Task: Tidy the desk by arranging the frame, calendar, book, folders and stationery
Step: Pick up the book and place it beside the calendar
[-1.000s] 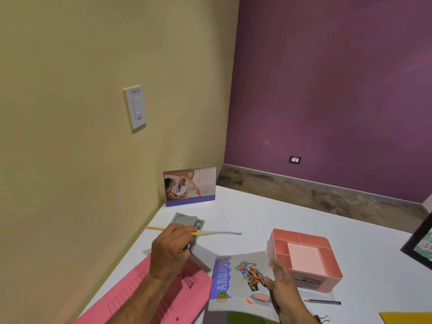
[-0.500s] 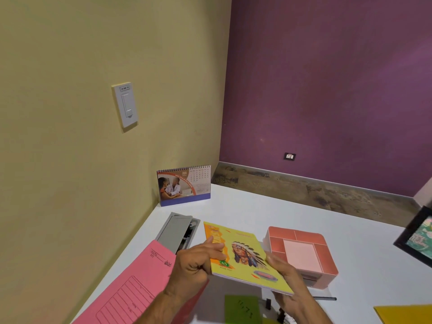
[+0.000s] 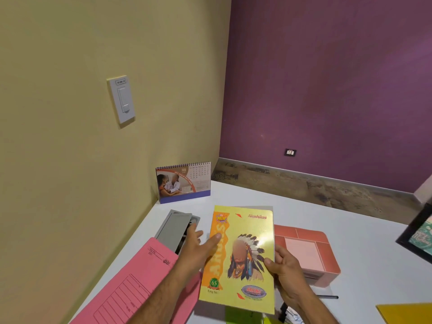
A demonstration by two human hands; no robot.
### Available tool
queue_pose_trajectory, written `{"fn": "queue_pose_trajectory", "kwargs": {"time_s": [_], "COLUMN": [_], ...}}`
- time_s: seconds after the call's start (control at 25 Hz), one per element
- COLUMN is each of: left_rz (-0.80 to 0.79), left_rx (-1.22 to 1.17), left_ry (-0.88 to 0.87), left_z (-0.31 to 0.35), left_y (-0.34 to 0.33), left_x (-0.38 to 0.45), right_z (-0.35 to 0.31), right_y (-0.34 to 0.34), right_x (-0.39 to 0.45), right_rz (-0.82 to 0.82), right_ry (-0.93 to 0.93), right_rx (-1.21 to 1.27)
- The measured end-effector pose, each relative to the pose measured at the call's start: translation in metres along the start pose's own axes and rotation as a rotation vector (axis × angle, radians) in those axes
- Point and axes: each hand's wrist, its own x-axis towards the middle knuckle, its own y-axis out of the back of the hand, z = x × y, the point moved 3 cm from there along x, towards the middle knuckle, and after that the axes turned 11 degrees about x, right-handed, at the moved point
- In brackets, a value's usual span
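Right hand [image 3: 284, 267] grips book [image 3: 243, 258] – left hand [image 3: 198, 247] touching cover.

The widest open stretch of the white desk top [image 3: 292, 206] lies at the back, between the spiral-bound desk calendar [image 3: 183, 182] standing in the wall corner and the dark picture frame [image 3: 418, 237] at the right edge. Nearer in, the yellow exercise book [image 3: 243, 258] held above the desk blocks the middle, with the pink compartmented plastic organiser [image 3: 308, 253] just right of it and the grey flap-lidded box [image 3: 175, 228] and pink paper folder [image 3: 140, 288] along the left wall. A black pen [image 3: 327, 297] and a yellow folder corner [image 3: 406, 313] crowd the near right.
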Motion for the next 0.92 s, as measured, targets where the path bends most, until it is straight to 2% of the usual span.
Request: {"fn": "queue_pose_trajectory", "kwargs": {"time_s": [0.12, 0.32, 0.48, 0.64, 0.92], "left_rz": [-0.071, 0.074, 0.129, 0.148, 0.073], "left_rx": [-0.075, 0.084, 0.158, 0.22, 0.31], "left_ry": [0.04, -0.123, -0.212, -0.229, -0.194], "left_z": [0.006, 0.019, 0.013, -0.006, -0.038], "left_y": [-0.013, -0.018, -0.022, -0.021, -0.022], "left_x": [0.007, 0.022, 0.026, 0.033, 0.037], "right_z": [-0.006, -0.014, -0.006, 0.016, 0.051], "right_y": [-0.004, -0.007, -0.013, -0.01, -0.001], "right_x": [0.003, 0.008, 0.015, 0.025, 0.026], "right_rz": [-0.02, 0.012, 0.063, 0.098, 0.151], "right_ry": [0.084, 0.255, 0.378, 0.373, 0.299], "right_rx": [-0.05, -0.217, -0.536, -0.697, -0.703]}}
